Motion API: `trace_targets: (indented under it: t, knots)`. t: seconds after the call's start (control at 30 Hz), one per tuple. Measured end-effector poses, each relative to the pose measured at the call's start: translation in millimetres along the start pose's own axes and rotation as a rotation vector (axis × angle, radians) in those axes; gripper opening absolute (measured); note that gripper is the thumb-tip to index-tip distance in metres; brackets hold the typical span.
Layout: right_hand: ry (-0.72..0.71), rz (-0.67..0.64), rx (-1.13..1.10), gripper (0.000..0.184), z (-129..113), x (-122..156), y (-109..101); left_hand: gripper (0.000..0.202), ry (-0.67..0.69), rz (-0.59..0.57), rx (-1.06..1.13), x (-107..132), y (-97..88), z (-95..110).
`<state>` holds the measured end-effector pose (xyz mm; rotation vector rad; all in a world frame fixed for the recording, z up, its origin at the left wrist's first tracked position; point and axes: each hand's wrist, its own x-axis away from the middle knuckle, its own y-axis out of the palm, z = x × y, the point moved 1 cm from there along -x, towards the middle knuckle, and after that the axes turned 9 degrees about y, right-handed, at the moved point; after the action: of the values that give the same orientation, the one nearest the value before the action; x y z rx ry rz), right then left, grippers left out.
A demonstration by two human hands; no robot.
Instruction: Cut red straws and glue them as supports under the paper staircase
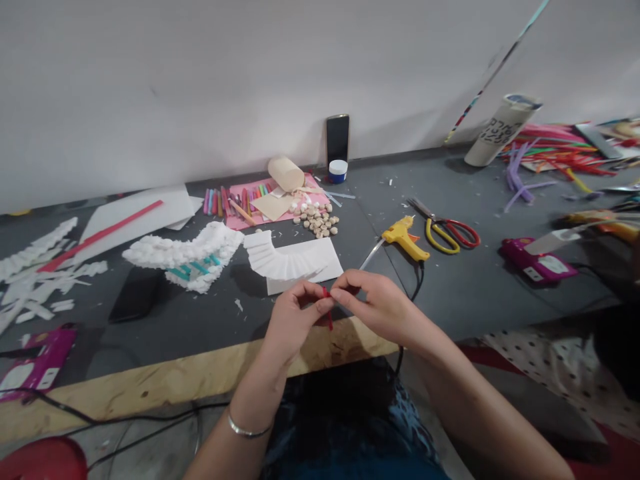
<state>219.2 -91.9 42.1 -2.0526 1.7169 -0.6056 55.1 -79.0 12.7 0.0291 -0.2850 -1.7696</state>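
Observation:
Both hands meet above the table's wooden front edge, pinching a small, thin red strip (330, 320) that looks like ribbon or paper. My left hand (301, 313) is closed on it from the left, thumb and forefinger together. From the right, my right hand (373, 301) pinches the same piece, its fingertips touching those of the left. The strip's upper part is mostly hidden by the fingers. Just beyond the hands lies a curved, pleated white paper piece (280, 261) on a white sheet (325, 260). A yellow glue gun (404, 239) rests to the right of it.
Red-and-yellow-handled scissors (453, 233) lie beside the glue gun. A fluffy white curved piece (185, 247), a dark phone (135, 295) and white paper scraps (30, 293) are at left. Wooden discs (319, 220) and a blue-white jar (338, 171) stand behind. Cables (150, 417) hang below the edge.

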Motion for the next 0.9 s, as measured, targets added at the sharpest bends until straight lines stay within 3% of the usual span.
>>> trace_targets:
  t: [0.27, 0.4, 0.57, 0.77, 0.9]
  knots:
    - [0.021, -0.056, 0.025, 0.018, 0.2, 3.6, -6.2, 0.033, 0.02, -0.115, -0.109, -1.7, -0.8, -3.5]
    - [0.052, -0.096, 0.077, 0.015, -2.8, 2.0, -9.7, 0.03, 0.07, -0.097, -0.288, -0.4, -0.4, -4.1]
    - [0.044, -0.041, 0.195, 0.014, -6.7, 1.0, -7.4, 0.02, 0.142, -0.042, -0.466, 3.5, 1.2, -0.7]
    - [0.048, -0.005, 0.219, 0.014, -0.2, 1.5, -6.7, 0.017, 0.121, -0.127, -0.326, 6.5, -1.6, -0.7]
    - [0.022, -0.008, 0.243, 0.016, 5.7, -0.3, -5.6, 0.02, 0.092, -0.104, -0.298, 3.9, 0.4, -3.2]
